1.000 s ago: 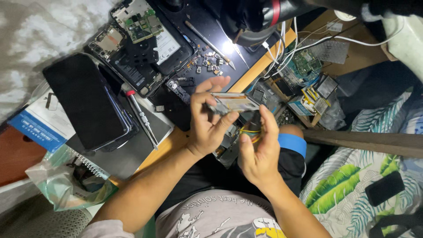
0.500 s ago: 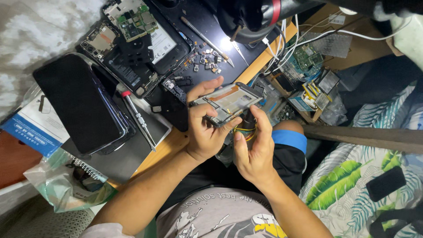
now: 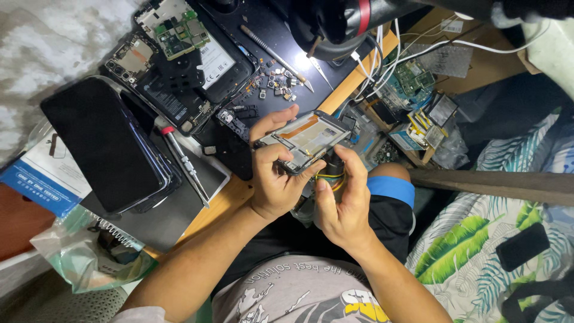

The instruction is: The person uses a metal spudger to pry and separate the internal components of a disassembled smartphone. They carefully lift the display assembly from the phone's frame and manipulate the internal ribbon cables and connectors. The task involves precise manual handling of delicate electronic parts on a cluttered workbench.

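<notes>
The left hand [image 3: 276, 185] grips an opened phone frame [image 3: 306, 140] above the counter [image 3: 233, 197]. The right hand [image 3: 344, 203] holds a yellow-banded tool [image 3: 332, 170] beneath it. A screwdriver [image 3: 185, 161] lies nearby.

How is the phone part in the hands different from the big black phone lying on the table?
The phone frame is held tilted in the air by the left hand, with the right hand just below it; the black phone lies flat on the table, untouched. The phone frame is opened up, showing pale metal and an orange strip; the black phone shows one plain dark face. The black phone looks larger. Both are flat rectangles.
</notes>
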